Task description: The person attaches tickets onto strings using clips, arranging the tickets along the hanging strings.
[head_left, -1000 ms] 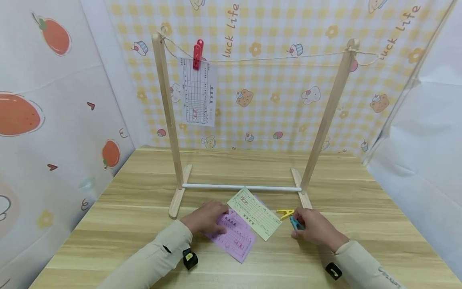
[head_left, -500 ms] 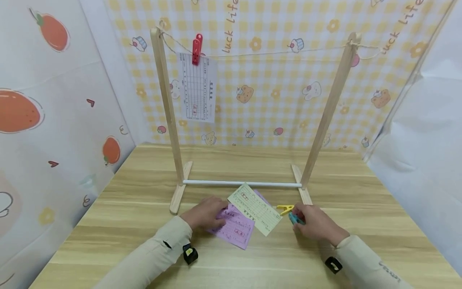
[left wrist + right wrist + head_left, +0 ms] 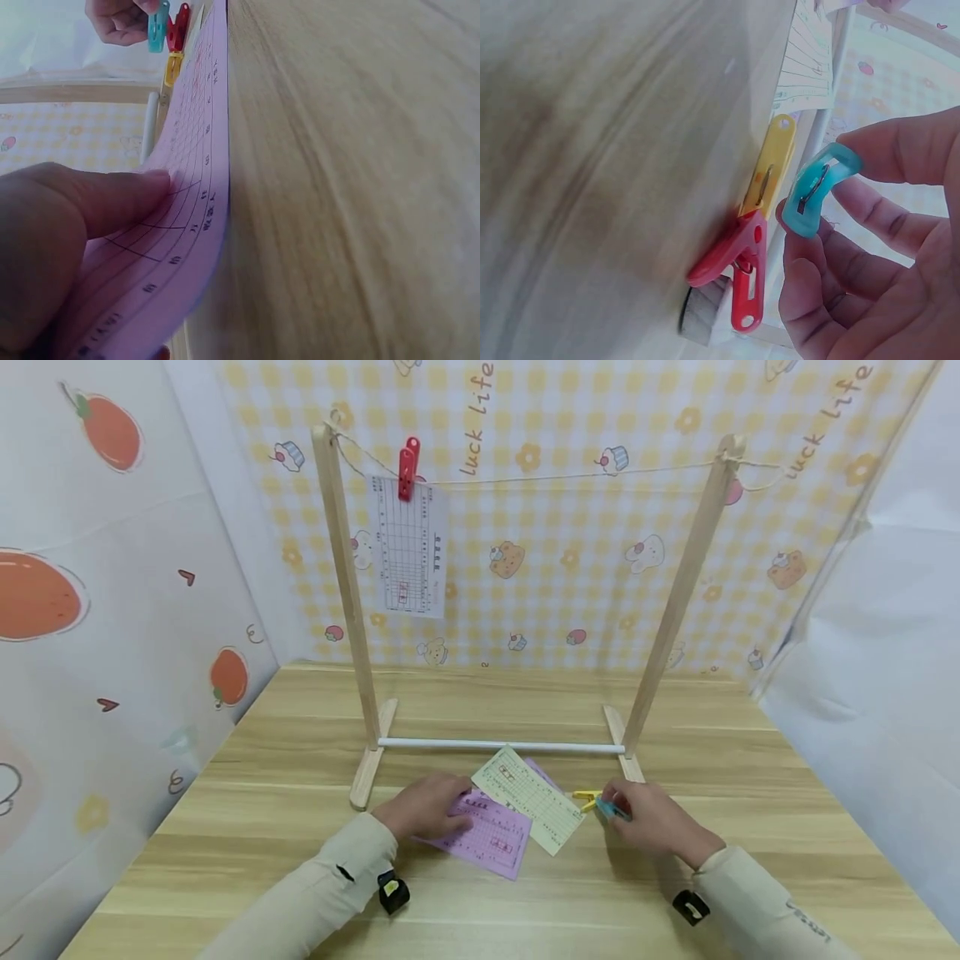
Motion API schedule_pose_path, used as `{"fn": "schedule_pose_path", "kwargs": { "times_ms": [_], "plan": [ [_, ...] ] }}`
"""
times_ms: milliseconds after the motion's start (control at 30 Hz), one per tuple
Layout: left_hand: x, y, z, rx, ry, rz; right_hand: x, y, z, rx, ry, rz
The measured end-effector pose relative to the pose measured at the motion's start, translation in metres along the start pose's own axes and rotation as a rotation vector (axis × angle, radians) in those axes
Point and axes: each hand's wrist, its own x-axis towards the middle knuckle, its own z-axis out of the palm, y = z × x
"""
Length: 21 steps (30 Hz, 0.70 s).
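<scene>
Head view: left hand [image 3: 423, 807] lies on the near-left end of the purple slip [image 3: 487, 833], fingers closed on its edge; the slip lies flat on the desk [image 3: 262, 827] with its long axis running from the hand out to the right and toward the person, and a cream slip [image 3: 528, 799] overlaps its far corner. Right hand [image 3: 648, 822] sits well apart to the right, fingers pinched on a blue peg [image 3: 611, 810]; a yellow peg [image 3: 587, 797] lies just beside it on the desk, toward the cream slip. Behind them stands a wooden rack [image 3: 352, 610] with a string [image 3: 570, 477], where a red peg [image 3: 407, 468] holds a white slip [image 3: 408, 547]. Against the earlier frames the purple slip has been drawn leftward under the left hand and turned slightly, and the right hand has closed in toward the yellow peg. Left wrist view: thumb [image 3: 112, 202] presses on top of the purple slip [image 3: 187, 187], whose near edge bows up off the desk [image 3: 360, 187]; fingers beneath are mostly hidden, so the grip reads as a pinch; the right hand [image 3: 120, 19] shows far off with the blue peg [image 3: 157, 26]. Right wrist view: fingers [image 3: 900, 154] and thumb clamp the blue peg [image 3: 817, 187] clear of the desk [image 3: 615, 150]; the yellow peg [image 3: 769, 169] and a second red peg [image 3: 739, 266] lie end to end beside it, long axes pointing toward the cream slip [image 3: 810, 60]
</scene>
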Motion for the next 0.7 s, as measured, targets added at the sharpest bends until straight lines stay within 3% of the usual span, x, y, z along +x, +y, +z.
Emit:
{"fn": "schedule_pose_path", "kwargs": {
  "times_ms": [367, 700],
  "plan": [
    [0.001, 0.002, -0.003, -0.108, 0.026, -0.049, 0.006, -0.004, -0.005, 0.035, -0.021, -0.018],
    [0.000, 0.005, -0.007, -0.067, 0.085, -0.060, 0.010, -0.010, -0.012, 0.057, -0.042, 0.002]
  ]
}}
